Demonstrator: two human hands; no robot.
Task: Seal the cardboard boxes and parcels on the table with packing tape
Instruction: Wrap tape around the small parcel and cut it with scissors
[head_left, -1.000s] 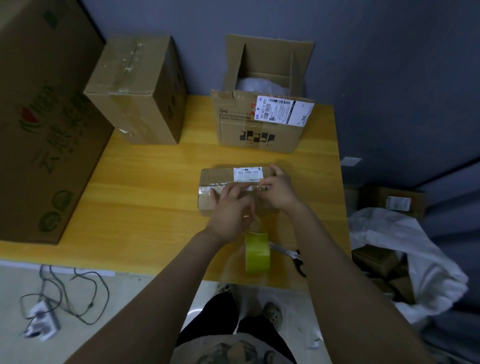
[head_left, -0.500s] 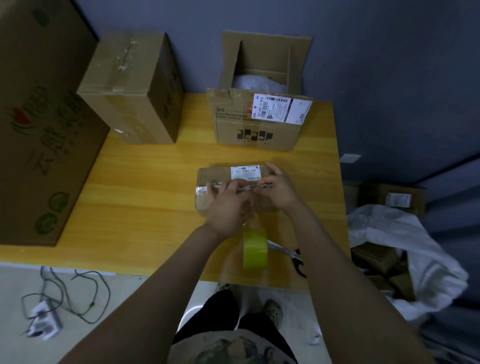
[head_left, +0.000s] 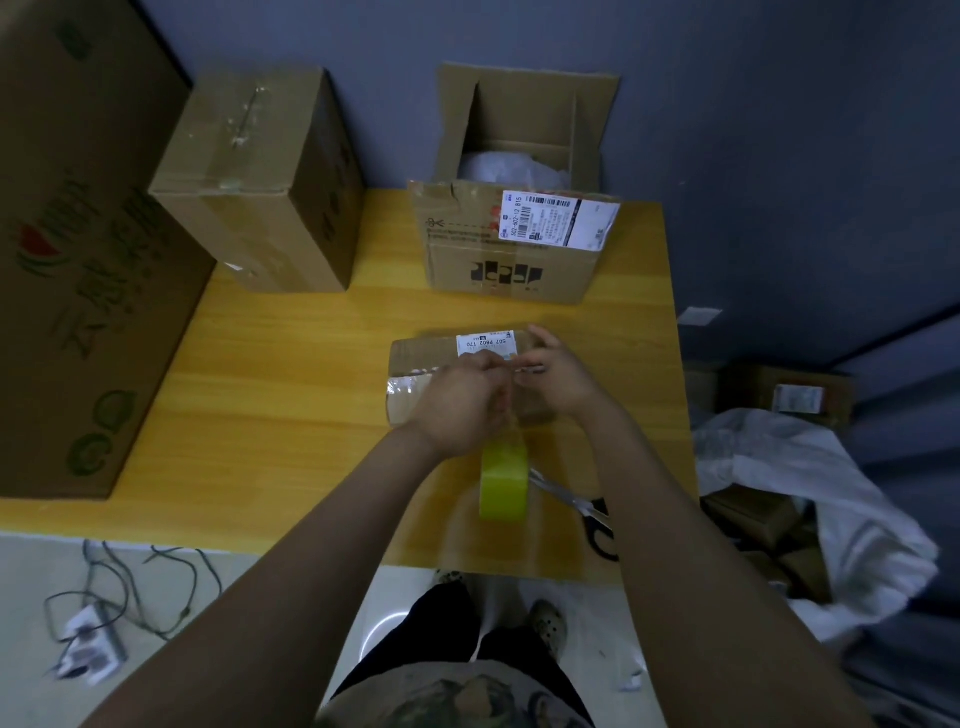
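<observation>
**One parcel mid-taping, one box yet to close**

The left hand (head_left: 462, 410), fingers curled, and the right hand (head_left: 563, 379), thumb and forefinger closed, pinch a clear strip (head_left: 527, 368) between them just above the parcel (head_left: 415, 358), which lies mid-table. Clear tape already crosses the parcel's left end, so I judge it part sealed.

Just nearer than the parcel a yellow roll (head_left: 504, 483) stands on edge, with scissors (head_left: 582, 506) beside it. Beyond the parcel is an open box (head_left: 519, 260), flaps up and white filling showing, so it is not sealed. Beyond and left of the parcel, a closed box (head_left: 249, 171) carries tape on top. Far left is a big box (head_left: 78, 260); I cannot tell whether it is sealed.

The table (head_left: 285, 415) is yellow wood against a blue-grey wall (head_left: 779, 130). On the floor, cables (head_left: 130, 587) lie nearer and left of the parcel, and a white bag (head_left: 831, 493) lies to its right.
</observation>
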